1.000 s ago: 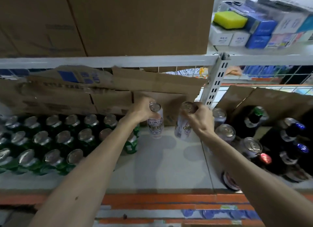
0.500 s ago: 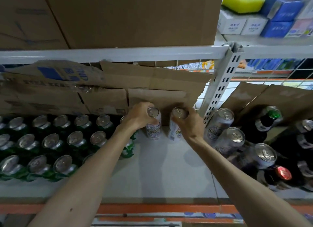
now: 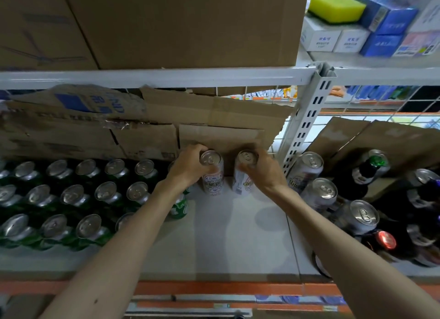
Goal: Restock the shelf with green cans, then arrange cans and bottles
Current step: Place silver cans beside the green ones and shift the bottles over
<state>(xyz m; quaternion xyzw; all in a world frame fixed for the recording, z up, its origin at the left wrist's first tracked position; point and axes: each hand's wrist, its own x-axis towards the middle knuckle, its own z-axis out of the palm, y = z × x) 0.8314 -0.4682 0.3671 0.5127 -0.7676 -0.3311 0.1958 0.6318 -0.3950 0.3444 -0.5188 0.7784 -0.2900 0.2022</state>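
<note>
Left hand (image 3: 188,165) grips one white can (image 3: 212,175), right hand (image 3: 264,172) grips another (image 3: 242,175)

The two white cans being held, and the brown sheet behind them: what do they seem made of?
Left white can and right white can: probably aluminium, printed bodies, bare silvery lids with pull tabs. Brown sheet: looks like corrugated cardboard, matte, with torn edges and creases.
</note>
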